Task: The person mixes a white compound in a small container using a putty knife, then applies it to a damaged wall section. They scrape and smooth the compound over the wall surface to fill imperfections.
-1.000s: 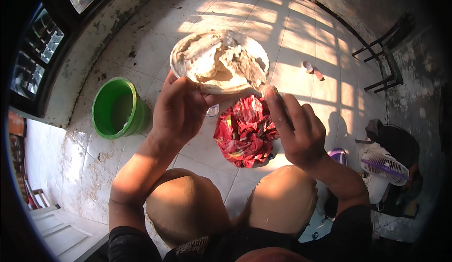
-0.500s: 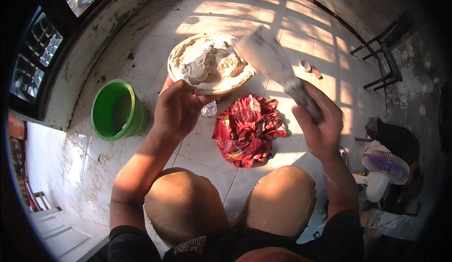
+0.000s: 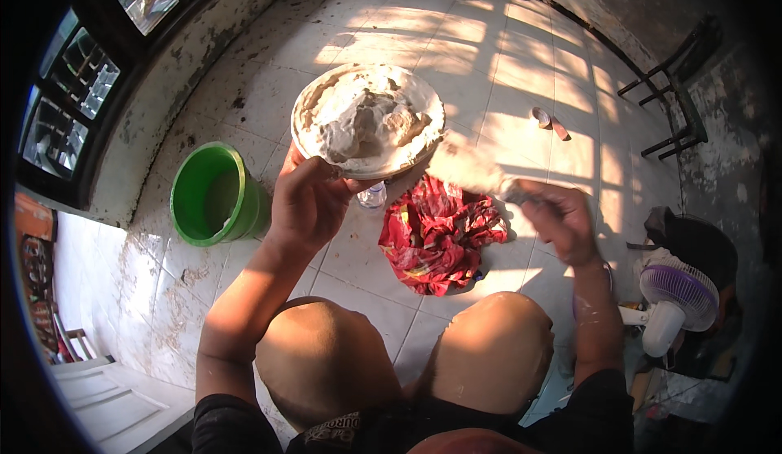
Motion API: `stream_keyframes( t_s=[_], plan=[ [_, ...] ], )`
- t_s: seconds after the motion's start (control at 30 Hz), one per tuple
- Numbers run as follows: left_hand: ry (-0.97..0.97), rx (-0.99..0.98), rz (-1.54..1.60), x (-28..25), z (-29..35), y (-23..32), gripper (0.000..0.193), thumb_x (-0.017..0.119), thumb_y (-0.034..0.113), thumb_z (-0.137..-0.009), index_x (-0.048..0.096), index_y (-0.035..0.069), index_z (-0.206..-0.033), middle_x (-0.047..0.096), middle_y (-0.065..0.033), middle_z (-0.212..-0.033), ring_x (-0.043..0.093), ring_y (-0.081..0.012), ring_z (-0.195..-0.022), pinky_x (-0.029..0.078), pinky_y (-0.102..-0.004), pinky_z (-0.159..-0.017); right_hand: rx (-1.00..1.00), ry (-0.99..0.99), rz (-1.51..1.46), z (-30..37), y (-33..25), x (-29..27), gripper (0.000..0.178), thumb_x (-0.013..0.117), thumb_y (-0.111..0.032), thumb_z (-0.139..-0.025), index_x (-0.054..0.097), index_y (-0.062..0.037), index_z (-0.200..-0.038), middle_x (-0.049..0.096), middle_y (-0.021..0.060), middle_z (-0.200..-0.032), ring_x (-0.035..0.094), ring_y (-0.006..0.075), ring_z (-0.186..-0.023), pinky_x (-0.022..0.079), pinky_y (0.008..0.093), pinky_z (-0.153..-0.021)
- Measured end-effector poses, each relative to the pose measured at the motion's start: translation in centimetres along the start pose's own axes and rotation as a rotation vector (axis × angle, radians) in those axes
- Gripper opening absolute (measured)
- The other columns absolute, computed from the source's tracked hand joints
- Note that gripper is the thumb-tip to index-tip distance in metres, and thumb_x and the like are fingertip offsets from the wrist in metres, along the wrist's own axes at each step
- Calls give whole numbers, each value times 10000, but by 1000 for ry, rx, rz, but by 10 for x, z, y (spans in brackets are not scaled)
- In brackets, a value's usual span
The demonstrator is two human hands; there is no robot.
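My left hand [image 3: 305, 205] grips a round, shallow bowl [image 3: 437, 120] by its near-left side, thumb at the rim, holding it above the floor. Thick whitish paste [image 3: 366, 120] is heaped in the bowl and smeared up its walls. In my right hand [image 3: 564, 224] is a broad putty knife [image 3: 472, 169], its fingers closed round the handle. The blade is blurred by motion and points left, its tip close to the bowl's right edge. Below the blade lies a crumpled red patterned cloth [image 3: 440, 238]. A small clear bottle [image 3: 372, 196] is partly hidden behind the bowl.
A green bucket [image 3: 213, 193] stands on the tiled floor at left. A fan [image 3: 678, 295] and a dark bag [image 3: 692, 238] are at right, with a dark chair [image 3: 684, 103] beyond them. A small round item [image 3: 540, 116] lies on the far floor. My knees [image 3: 489, 348] are in front.
The putty knife has swung down from above the bowl's right side to beside its lower right edge, with its blade turning leftward. The bowl looks tipped slightly more toward me.
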State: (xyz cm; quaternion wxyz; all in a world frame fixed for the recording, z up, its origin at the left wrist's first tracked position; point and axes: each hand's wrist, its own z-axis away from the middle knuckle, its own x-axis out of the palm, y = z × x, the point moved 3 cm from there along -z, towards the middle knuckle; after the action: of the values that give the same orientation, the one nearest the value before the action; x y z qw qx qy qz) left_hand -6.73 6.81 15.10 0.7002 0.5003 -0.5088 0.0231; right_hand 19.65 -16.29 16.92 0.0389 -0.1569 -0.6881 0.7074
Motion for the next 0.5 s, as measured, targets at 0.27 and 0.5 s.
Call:
stream_keyframes(
  t_s=[0.27,0.5],
  plan=[
    [-59,11,-110,9,3,-17,705,532,-35,-860,353,-1,-1542,596,-223,-1434,671,-389,-1253,626,-553,-1017,138,-92,343,-32,-77,-22,429,684,-166,-999,680,25,-1383,646,-60,-768,460,-12,-641,407,205,-594],
    [-164,-123,-99,22,11,-23,925,483,-208,-812,215,117,-1635,481,-184,-1527,587,-346,-1370,586,-502,-1092,182,-67,-158,-36,-9,21,370,675,-167,-1033,691,29,-1346,657,-56,-817,462,-9,-621,356,195,-525]
  ],
)
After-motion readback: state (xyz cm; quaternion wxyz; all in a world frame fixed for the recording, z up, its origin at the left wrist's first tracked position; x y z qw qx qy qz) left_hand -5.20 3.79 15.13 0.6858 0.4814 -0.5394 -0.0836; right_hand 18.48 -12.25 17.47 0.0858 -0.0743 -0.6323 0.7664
